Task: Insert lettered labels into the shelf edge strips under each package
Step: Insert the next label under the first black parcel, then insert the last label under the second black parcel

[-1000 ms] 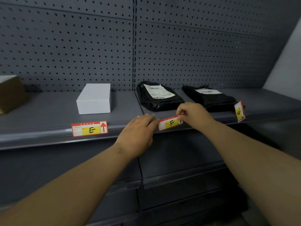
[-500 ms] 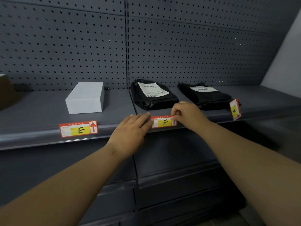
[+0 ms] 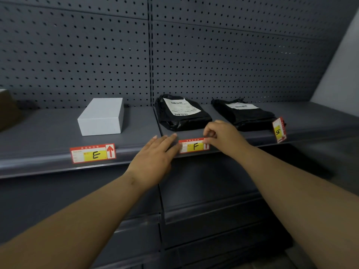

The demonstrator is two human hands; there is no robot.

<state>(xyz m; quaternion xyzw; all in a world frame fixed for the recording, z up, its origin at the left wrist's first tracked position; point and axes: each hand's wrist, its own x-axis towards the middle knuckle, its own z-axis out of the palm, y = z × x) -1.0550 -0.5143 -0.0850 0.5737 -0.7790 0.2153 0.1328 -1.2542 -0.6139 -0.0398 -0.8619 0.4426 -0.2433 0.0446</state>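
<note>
Pegboard (image 3: pixel 213 55): dark grey perforated back wall in two panels; a slotted upright runs between them.
Shelf (image 3: pixel 38 133): dark grey, spanning left to right; more shelving shows below it.
Edge strip (image 3: pixel 38 164): runs along the near front of the shelf; it carries the labels.
White box (image 3: pixel 101 117): plain, no writing visible; sits left of centre, directly behind label E.
Left black package (image 3: pixel 169 121): a plastic mailer with a white shipping slip showing barcodes; the print is too small to read; lies behind label F.
Right black package (image 3: pixel 250 117): a similar mailer with a smaller white slip, unreadable; lies to the right.
Brown carton (image 3: pixel 7 111): cut off by the far left edge.
Left hand (image 3: pixel 155 152): fingers straight and together; the tips touch the left end of label F.
Right hand (image 3: pixel 223 134): fingers curled, pinching the right end of label F.
Label E (image 3: pixel 92 153): red border, yellow patch, handwritten black "E", red up arrow; seated in the strip.
Label F (image 3: pixel 193 146): same design, handwritten "F"; lies level on the strip between both hands.
Label G (image 3: pixel 279 130): turned on end and tilted at the shelf front beside the right package; "G" reads sideways.
</note>
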